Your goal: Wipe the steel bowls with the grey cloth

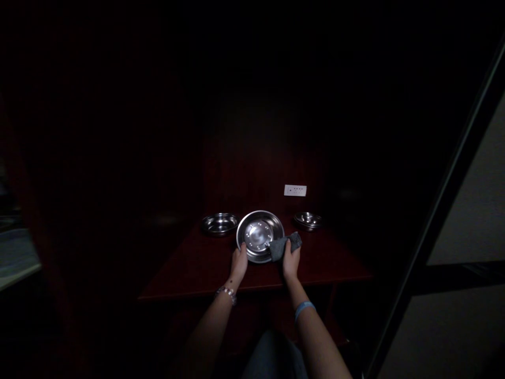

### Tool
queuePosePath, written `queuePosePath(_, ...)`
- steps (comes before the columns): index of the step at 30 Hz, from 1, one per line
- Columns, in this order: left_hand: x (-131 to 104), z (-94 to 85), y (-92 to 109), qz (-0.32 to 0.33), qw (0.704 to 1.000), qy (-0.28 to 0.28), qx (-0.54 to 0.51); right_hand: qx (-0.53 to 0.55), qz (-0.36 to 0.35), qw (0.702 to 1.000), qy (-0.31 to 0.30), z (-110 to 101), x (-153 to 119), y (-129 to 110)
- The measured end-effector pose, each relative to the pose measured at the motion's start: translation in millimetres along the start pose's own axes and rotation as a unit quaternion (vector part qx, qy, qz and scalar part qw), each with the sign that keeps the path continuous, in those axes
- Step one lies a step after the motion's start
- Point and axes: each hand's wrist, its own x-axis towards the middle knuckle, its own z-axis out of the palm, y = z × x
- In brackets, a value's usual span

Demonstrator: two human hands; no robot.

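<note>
A round stainless steel bowl (258,234) is tilted up in front of me, its shiny inside facing me. My left hand (238,263) grips its lower left rim, thumb on the inner side and fingers hidden behind. On the other side, my right hand (291,259) is closed on a grey cloth (279,248), which lies against the bowl's right rim. To the left of the bowl, more shallow metal bowls (220,224) rest on the dark red desk (189,269). Smaller metal bowls (308,220) stand at the back right, beyond my right hand.
A white power socket (295,190) is set in the dark back panel above the desk. The desk's front edge runs below my hands. At the right stands a slanted dark frame (445,173) with pale panels. Much of the surroundings is too dark to make out.
</note>
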Motion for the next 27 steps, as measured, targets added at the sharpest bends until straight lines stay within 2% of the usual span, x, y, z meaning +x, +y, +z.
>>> queuePosePath(9,-4,5.1,-1,0.022,0.999,-0.029,0.007,-0.053,-0.002,0.998,0.036,-2,3,1)
queuePosePath(15,-5,5.3,0,0.007,0.999,-0.034,0.03,-0.086,-0.02,0.995,0.048,-2,-1,-7)
queuePosePath(19,-5,4.3,1,0.002,0.998,-0.049,0.045,-0.098,-0.048,0.994,0.017,-2,-4,-7)
queuePosePath(24,-5,3.9,2,-0.005,0.996,-0.054,0.064,-0.115,-0.05,0.991,-0.041,-1,-4,-1)
queuePosePath(27,-5,3.6,3,-0.004,0.995,-0.06,0.08,-0.165,-0.101,0.98,-0.053,-1,-5,1)
